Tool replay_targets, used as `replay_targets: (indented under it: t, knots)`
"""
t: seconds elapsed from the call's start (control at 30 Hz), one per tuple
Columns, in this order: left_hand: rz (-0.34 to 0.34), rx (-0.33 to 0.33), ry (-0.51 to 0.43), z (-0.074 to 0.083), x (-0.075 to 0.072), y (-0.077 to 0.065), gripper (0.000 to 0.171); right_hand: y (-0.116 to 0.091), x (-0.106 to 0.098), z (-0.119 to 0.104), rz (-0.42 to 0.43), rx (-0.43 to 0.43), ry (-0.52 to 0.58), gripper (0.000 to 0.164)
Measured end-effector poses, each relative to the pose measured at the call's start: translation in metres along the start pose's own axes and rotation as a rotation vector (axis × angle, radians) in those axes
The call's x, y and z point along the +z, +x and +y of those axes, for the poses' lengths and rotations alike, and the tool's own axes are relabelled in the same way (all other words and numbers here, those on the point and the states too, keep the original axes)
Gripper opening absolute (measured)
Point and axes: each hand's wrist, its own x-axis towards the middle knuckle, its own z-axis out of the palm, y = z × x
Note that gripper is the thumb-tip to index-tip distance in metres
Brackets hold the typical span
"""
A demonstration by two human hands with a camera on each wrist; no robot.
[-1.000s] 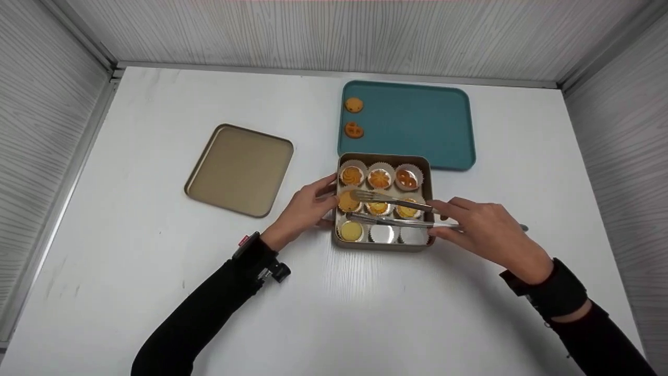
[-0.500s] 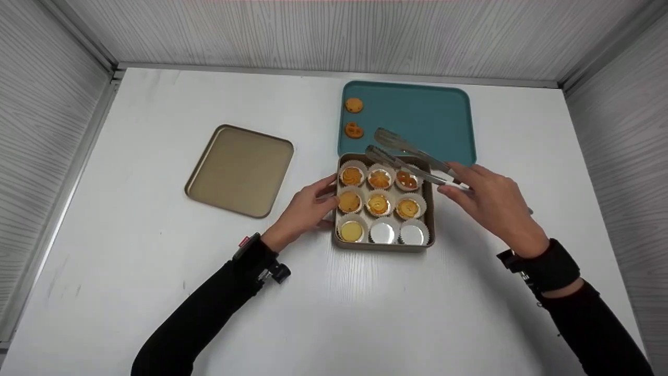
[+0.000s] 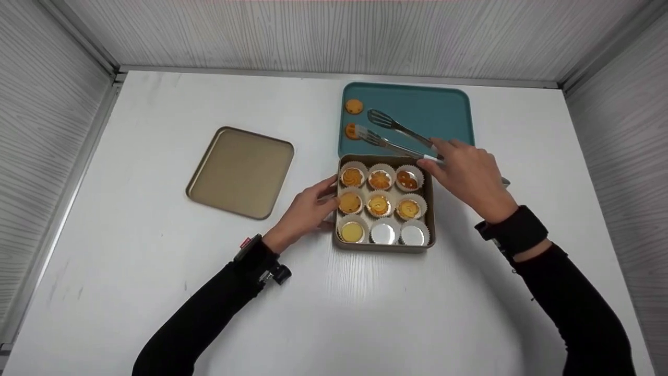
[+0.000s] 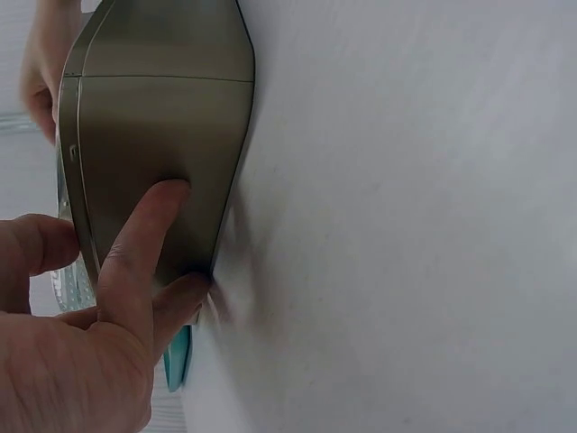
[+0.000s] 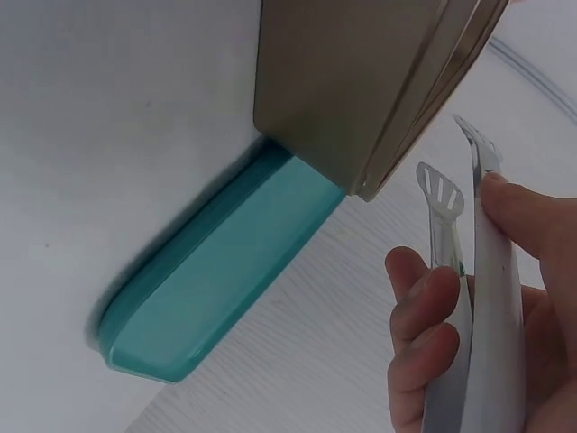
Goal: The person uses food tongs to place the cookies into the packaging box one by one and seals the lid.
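Well, nine paper cups [image 3: 384,232], seven filled, sit in the tin [image 3: 383,248]; two cookies [image 3: 354,106] lie on the tray [image 3: 438,112] beyond. My right hand [image 3: 469,175] grips one pair of tongs [image 3: 399,148], its length slanting away leftward past the tin's far edge; my left hand [image 3: 307,209] presses its side, fingers extended.

- A booth-like work space; its wider use is unclear.
- Grey wood-grain panels [image 3: 334,36] border the white table [image 3: 130,287] at its far, left and right edges.
- Metal-looking strips [image 3: 235,72] meet near its far corners.
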Motion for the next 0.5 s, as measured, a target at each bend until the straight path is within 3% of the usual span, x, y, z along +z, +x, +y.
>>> replay_targets:
  t: [0.3,0.5]
  knots:
    - [0.001,0.002,0.021,0.001,-0.001,-0.001,0.063,0.026,0.013,-0.012,-0.062,-0.008,-0.094,0.055]
    - [0.027,0.028,0.094,0.001,0.000,0.000,0.063,0.033,0.022,-0.020,-0.077,-0.013,-0.104,0.051]
